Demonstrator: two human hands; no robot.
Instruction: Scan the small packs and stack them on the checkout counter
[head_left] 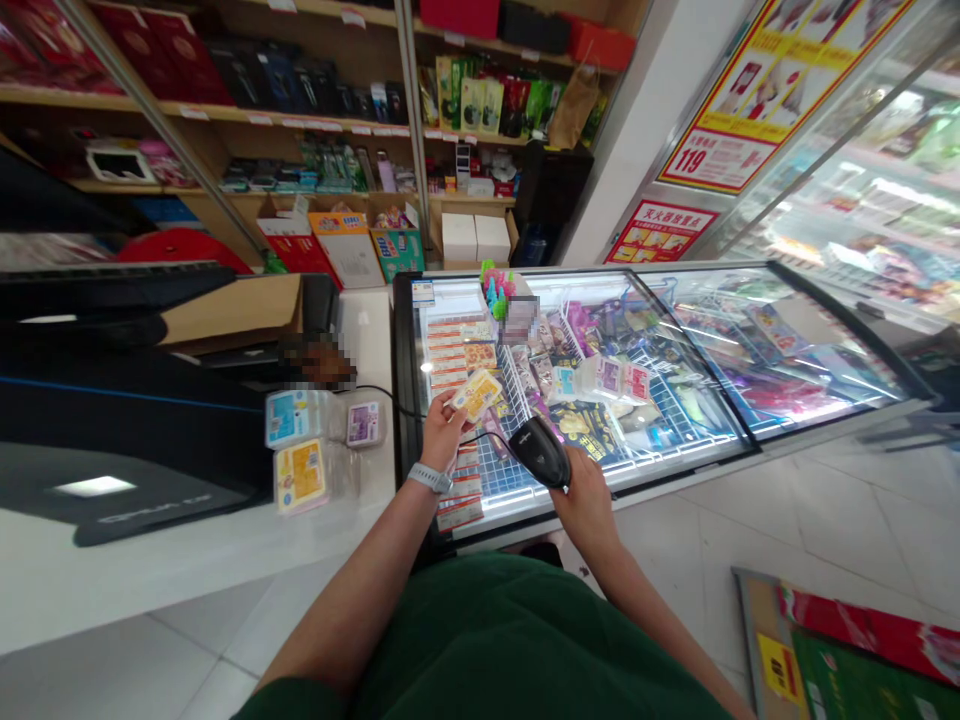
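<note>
My left hand [444, 430] is closed on the edge of a small flat pack with a yellow label [477, 396], held above the glass lid of a chest freezer [411, 400]. In my right hand [585, 492] is a black barcode scanner [540, 452], its head turned toward the pack. The scanner's cable [390, 397] runs left past my left hand. Clear packs with blue, purple and pink labels [609, 378] lie on the freezer glass to the right. On the white counter, left of my hands, sit stacked packs: a blue-labelled one [292, 416], a yellow-labelled one [300, 474] and a purple-labelled one [364, 424].
A large black checkout machine [150, 440] takes up the left counter beside an open cardboard box [232, 308]. Colourful toys [497, 288] stand at the freezer's back edge. Behind are loaded shelves [300, 115] and floor cartons [346, 245]. A green-and-red display [862, 640] stands at lower right.
</note>
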